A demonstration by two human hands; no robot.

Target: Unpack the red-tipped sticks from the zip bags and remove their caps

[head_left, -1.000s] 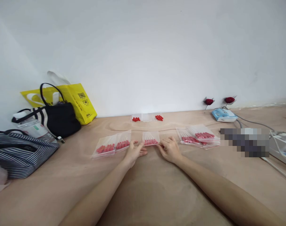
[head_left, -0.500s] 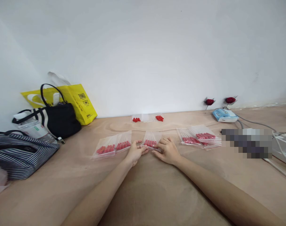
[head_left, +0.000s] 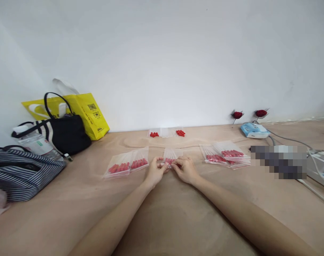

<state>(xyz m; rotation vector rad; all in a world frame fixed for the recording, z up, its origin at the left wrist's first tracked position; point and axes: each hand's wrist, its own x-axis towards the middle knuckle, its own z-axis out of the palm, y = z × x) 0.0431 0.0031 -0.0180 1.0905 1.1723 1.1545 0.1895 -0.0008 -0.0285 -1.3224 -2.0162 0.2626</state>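
Note:
Between my hands lies a small clear zip bag [head_left: 172, 153] with several red capsule-shaped pieces inside. My left hand [head_left: 154, 173] pinches the left part of its near edge between thumb and fingers. At the right part of that edge, my right hand [head_left: 187, 170] has its thumb and fingertips closed on the plastic. The fingers partly cover the red pieces. To the left rest two overlapping filled bags, one nearer [head_left: 119, 168] and one farther [head_left: 139, 162]. More filled bags [head_left: 233, 153] overlap in a pile on the right.
Near the wall are clear bags [head_left: 166, 132] between two groups of red pieces [head_left: 153, 134]. A yellow bag [head_left: 95, 124], a black bag [head_left: 71, 133] and a striped bag [head_left: 36, 177] stand left. Right are a blue packet [head_left: 255, 130], two roses [head_left: 237, 115], cables and a blurred-out patch.
My right hand has drawn its fingers in, from lying flatter over the bag's right side to a pinch at its near edge. My left hand still holds the left part.

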